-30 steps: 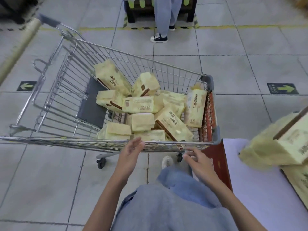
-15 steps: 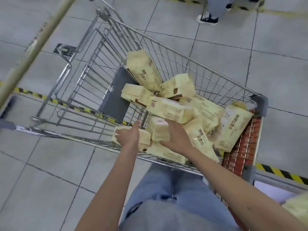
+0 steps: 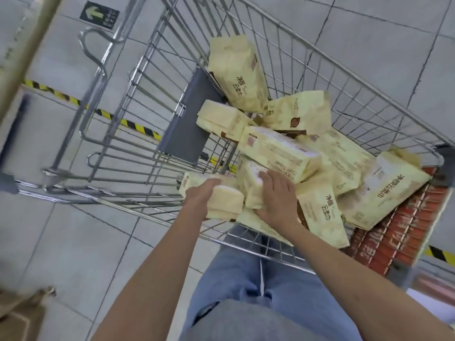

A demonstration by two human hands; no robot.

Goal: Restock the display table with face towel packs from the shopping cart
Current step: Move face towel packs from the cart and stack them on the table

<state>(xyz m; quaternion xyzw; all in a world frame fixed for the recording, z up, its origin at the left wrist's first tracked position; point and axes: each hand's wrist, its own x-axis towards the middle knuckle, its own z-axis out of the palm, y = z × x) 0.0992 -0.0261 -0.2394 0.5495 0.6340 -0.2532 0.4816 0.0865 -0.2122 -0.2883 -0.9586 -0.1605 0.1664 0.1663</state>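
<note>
Here, both hands are down inside the shopping cart [image 3: 157, 134], close together. The left hand [image 3: 198, 195] has its fingers curled round the end of the left pack [image 3: 226, 203], a pale yellow face towel pack that lies flat just inside the cart's near edge. The right hand [image 3: 275, 195] is on the right pack [image 3: 251, 185], which touches the left pack. Its fingers spread over the top and its thumb tucks in under the near side, so it grips that pack too.

Just past the right hand's fingertips lies a long pack [image 3: 278, 153] with "Face Washing Soft Towel" printed on its side. It rests on top of the right pack. More yellow packs [image 3: 344, 168] are heaped beyond the right hand and out to its right, tipped every which way. One tall pack [image 3: 238, 75] leans against the far wire wall, well beyond both hands.

Beyond the left hand a grey flap [image 3: 189, 119] hangs inside the cart. Far to the right of the right hand is a red panel [image 3: 398, 232] at the end of the cart. Below the arms are the person's blue jeans [image 3: 246, 279]. Off to the left of the left hand, a yellow and black stripe [image 3: 61, 94] runs across the grey floor tiles, and a green arrow sign [image 3: 99, 14] is stuck on the floor far beyond it.
</note>
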